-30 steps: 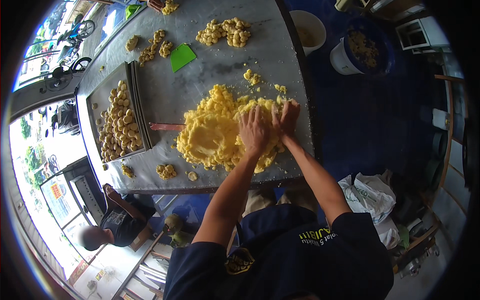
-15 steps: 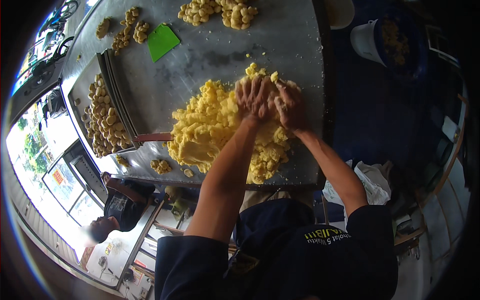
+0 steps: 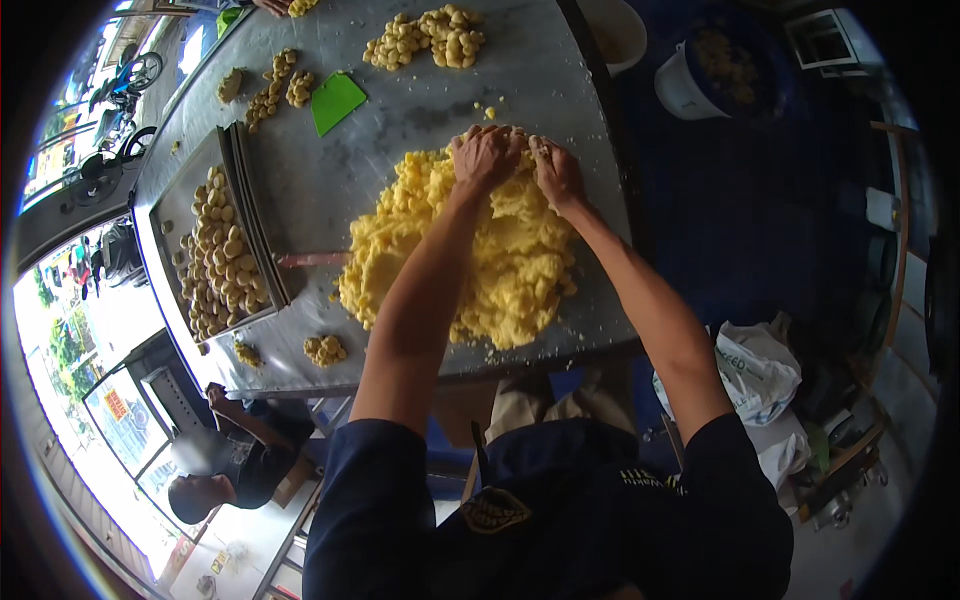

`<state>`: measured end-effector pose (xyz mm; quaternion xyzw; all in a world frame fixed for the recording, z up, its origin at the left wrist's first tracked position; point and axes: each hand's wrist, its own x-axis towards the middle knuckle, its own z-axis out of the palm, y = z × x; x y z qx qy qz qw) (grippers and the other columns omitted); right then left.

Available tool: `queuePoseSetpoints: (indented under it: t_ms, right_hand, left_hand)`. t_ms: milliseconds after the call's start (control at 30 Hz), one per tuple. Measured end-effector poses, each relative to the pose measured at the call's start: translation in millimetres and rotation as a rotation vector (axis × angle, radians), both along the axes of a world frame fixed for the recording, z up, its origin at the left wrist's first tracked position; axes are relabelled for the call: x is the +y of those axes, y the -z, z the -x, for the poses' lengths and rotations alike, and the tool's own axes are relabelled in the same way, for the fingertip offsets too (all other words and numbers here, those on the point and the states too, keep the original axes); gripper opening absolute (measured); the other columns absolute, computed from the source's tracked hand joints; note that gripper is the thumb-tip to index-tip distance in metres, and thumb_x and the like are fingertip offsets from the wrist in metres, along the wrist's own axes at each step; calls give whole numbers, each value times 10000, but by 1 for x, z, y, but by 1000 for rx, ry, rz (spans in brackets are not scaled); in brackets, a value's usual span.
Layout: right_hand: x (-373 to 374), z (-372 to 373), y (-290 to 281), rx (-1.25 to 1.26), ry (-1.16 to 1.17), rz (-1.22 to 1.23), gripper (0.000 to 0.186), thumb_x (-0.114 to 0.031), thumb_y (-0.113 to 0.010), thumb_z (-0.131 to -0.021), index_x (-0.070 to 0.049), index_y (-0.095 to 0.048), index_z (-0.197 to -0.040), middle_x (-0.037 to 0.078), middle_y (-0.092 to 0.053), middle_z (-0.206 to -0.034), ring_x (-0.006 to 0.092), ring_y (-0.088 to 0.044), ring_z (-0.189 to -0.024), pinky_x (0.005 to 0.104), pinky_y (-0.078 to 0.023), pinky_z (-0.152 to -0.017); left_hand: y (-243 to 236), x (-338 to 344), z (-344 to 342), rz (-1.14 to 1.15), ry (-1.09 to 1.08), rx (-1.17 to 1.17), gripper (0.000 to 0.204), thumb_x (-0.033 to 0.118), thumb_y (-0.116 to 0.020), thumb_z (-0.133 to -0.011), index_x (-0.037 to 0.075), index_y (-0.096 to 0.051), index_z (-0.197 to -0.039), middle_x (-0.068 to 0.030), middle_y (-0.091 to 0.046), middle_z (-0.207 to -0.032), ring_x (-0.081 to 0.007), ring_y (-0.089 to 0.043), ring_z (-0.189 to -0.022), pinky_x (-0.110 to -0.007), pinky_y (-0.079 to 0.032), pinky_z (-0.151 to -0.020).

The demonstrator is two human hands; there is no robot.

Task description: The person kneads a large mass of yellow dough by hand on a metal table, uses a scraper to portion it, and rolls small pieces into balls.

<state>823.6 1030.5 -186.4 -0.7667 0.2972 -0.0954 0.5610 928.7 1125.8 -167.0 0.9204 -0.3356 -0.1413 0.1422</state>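
Observation:
A large crumbly heap of yellow dough [image 3: 515, 285] lies on the steel table [image 3: 540, 65]. Both hands are at its far edge: my left hand [image 3: 484, 157] has its fingers curled into the dough, and my right hand [image 3: 557, 175] grips it just to the right, fingers bent. A reddish strip [image 3: 308, 259] sticks out from the heap's left side. A green scraper [image 3: 336, 100] lies beyond, among small piles of knobbly pale dough [image 3: 450, 40].
A metal tray [image 3: 247, 180] of small round pieces stands at the left. Buckets [image 3: 685, 80] are beside the table at the right, white sacks [image 3: 760, 375] lower right. A seated co-worker [image 3: 260, 460] is lower left; another person's hand [image 3: 272, 8] is at the far edge.
My hands have moved away from me, to the far edge of the heap, pressing dough there. The camera view has also shifted.

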Motion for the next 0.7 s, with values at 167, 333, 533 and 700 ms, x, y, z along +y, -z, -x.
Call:
queuePoseSetpoints:
  t_ms: [167, 333, 533, 700]
  right_hand:
    - [32, 88, 31, -183, 149, 288, 380, -234, -363, -1006, 7, -513, -1259, 202, -521, -1274, 371, -457, -1204, 423, -352, -1010]
    - [85, 131, -15, -134, 70, 141, 418, -197, -326, -1005, -5, -435, -1359, 224, -407, -1401, 365, -368, -1309, 416, -265, -1113]
    - [62, 147, -13, -158, 16, 314, 463, -215, -380, -972, 21, -400, -1370, 258, -354, -1419, 428, -351, -1300, 458, -290, -1092]
    - [12, 123, -10, -165, -77, 323, 486, -163, -487, -915, 18, -415, -1360, 295, -322, -1426, 463, -327, -1310, 487, -311, -1076]
  left_hand:
    - [-56, -1, 78, 24, 165, 23, 341, 376, -527, -884, 131, -640, -1094, -45, -614, -1135, -223, -518, -1105, -421, -358, -926]
    - [-44, 59, 154, 67, 13, -140, 548, 386, -546, -867, 144, -467, -1353, -65, -537, -1274, -255, -469, -1188, -465, -317, -1026]
    - [-43, 39, 178, -86, 33, -164, 616, 376, -494, -890, 160, -344, -1447, -97, -476, -1352, -317, -426, -1239, -537, -185, -1112]
    - [1, 8, 152, -121, 191, -101, 596, 397, -465, -853, 168, -409, -1401, -119, -472, -1351, -327, -417, -1253, -562, -119, -1143]
